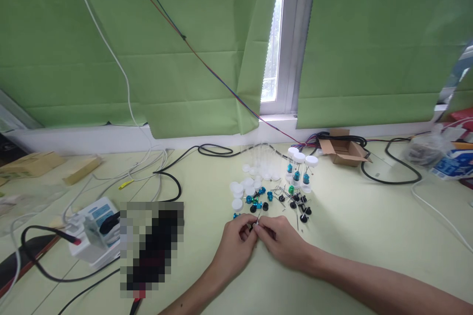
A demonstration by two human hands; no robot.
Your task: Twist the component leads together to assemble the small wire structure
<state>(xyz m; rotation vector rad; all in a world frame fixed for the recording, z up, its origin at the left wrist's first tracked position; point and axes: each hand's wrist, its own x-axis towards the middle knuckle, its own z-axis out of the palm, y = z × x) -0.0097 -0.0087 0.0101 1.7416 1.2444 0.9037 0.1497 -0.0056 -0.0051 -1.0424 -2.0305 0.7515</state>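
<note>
My left hand (238, 240) and my right hand (283, 237) meet over the table, fingertips pinched together. A small black part (252, 228) shows between my left fingers, with a thin light sliver above it. What my right fingertips hold is too small to make out. Just beyond lie several blue metal fittings (270, 196), a green fitting (291, 189) and black round knobs (303, 218), some with thin metal rods. White round caps (237, 204) are grouped at the left. Behind them stand clear tubes (266, 162) and three white-capped tubes (306, 177) with blue fittings inside.
At the back sits an open cardboard box (343, 151) beside coiled black cables (391, 181). A white power strip (94, 231) with plugs and cords is on the left, near a pixelated dark object (155, 251). Plastic bags (424, 147) lie far right. Green blinds (192, 59) hang behind the table.
</note>
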